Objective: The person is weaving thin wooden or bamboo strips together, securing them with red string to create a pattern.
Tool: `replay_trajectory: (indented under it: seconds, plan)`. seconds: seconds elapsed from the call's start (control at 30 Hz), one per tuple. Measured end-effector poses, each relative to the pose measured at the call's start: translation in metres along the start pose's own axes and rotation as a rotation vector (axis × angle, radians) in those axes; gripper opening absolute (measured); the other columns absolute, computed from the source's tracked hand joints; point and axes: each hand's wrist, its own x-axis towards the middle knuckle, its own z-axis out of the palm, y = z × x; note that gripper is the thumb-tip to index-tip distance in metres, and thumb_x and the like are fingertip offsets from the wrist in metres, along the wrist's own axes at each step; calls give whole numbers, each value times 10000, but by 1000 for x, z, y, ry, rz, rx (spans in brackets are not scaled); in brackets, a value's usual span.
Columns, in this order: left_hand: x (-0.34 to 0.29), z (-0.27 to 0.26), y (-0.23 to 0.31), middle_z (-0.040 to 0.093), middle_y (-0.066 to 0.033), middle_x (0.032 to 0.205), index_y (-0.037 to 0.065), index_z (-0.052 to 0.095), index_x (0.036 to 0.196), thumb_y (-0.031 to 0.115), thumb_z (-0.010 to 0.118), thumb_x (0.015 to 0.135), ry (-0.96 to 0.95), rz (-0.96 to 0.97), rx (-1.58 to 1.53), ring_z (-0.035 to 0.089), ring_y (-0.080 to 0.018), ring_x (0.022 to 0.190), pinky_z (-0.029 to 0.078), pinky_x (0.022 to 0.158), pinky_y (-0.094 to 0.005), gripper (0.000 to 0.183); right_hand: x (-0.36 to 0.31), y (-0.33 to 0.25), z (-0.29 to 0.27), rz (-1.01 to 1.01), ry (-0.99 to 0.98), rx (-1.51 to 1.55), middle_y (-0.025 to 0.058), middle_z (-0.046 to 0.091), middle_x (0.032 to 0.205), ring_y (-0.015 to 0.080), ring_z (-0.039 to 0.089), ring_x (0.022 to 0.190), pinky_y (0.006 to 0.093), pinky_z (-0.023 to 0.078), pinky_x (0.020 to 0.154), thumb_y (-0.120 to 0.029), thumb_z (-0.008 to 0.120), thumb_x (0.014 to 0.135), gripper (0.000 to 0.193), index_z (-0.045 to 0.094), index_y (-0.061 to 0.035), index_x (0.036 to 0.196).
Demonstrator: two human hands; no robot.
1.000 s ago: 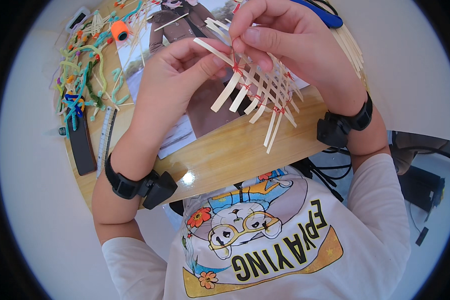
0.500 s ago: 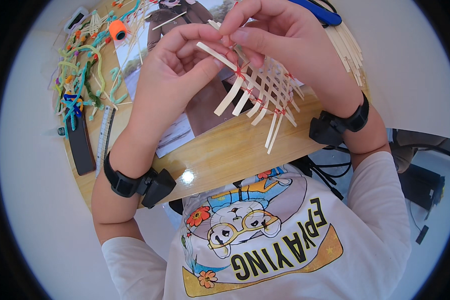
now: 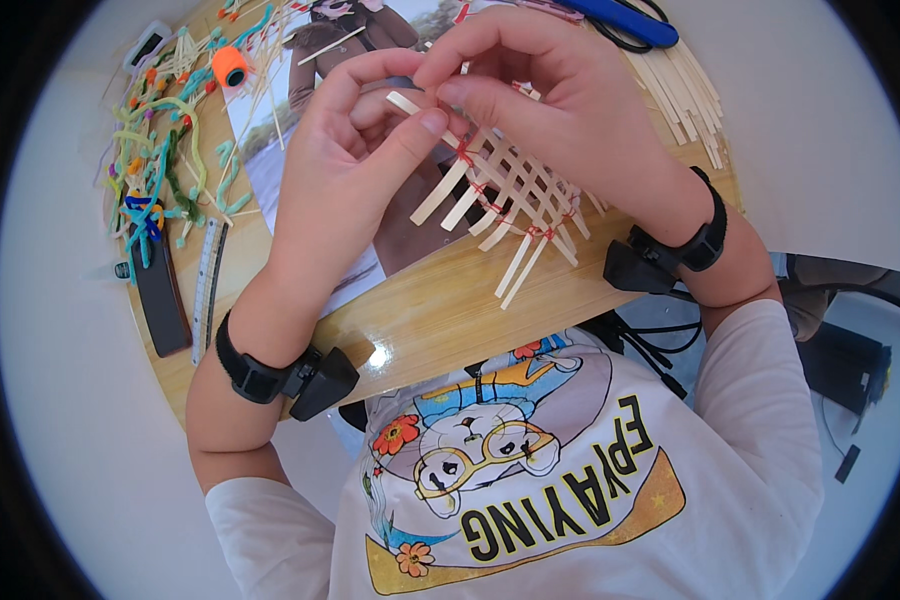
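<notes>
My 2 bare hands, left hand (image 3: 345, 170) and right hand (image 3: 560, 110). Each wrist carries 1 black strap with a boxy black module. I wear a white short-sleeved shirt printed with a bespectacled cartoon bear, flowers and a yellow banner.

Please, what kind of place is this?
Probably a craft table at home or in a workshop: both hands work on a woven lattice of pale strips, with loose strips and coloured pipe cleaners on the wooden table.

Bare wood lies open along the near edge of the round wooden table (image 3: 450, 320). A tangle of coloured pipe cleaners (image 3: 160, 180) crowds the left side, and a bundle of pale wooden strips (image 3: 685, 95) blocks the far right.
</notes>
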Motion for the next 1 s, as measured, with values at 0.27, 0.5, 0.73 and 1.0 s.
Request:
replay_trajectory:
  seconds: [0.27,0.5,0.73,1.0]
  plan:
    - [0,-3,0,727,-104,1033,11,512,1314,52,673,977,-15,-14,19,701,-136,983,548,876,-252,376,10,-2,-34,-428,-35,-266,76,625,1018,203,598,973,340,465,860,-106,765,894,107,702,-56,966]
    - [-1,-2,4,728,-96,1013,11,518,1303,56,672,975,-2,3,35,697,-134,986,540,893,-257,365,8,-19,-35,-364,-162,-620,88,564,960,248,557,914,358,437,814,-158,809,848,152,705,-68,915]
    - [-3,-2,6,723,-113,1044,6,503,1329,55,641,991,-23,-11,115,686,-148,999,528,950,-285,369,9,-20,-35,-234,-180,-713,87,565,989,254,553,943,357,438,816,-141,784,858,141,699,-63,938]
    - [-4,0,4,725,-115,1037,11,510,1323,54,650,987,-27,20,113,684,-143,993,527,940,-278,366,10,-19,-35,-205,-222,-652,83,563,990,247,546,961,359,433,838,-121,770,864,116,699,-65,936]
